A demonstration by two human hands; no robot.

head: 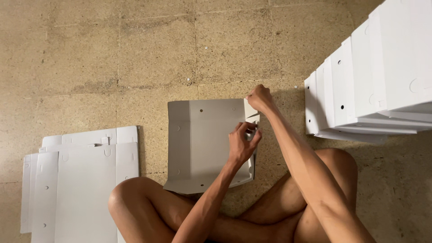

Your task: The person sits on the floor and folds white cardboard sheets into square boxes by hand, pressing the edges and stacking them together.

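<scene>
A white cardboard box blank [202,139] lies on the tiled floor in front of my crossed legs, its side walls partly folded up. My left hand [242,141] pinches a small flap on the blank's right side wall, about halfway along. My right hand [260,98] grips the far right corner flap of the same blank, fingers closed on it. Both forearms reach out over my knees.
A stack of flat white box blanks [76,180] lies on the floor at the left. A row of folded white boxes [360,90] stands stacked at the right. Speckled beige floor tiles [135,54] stretch beyond.
</scene>
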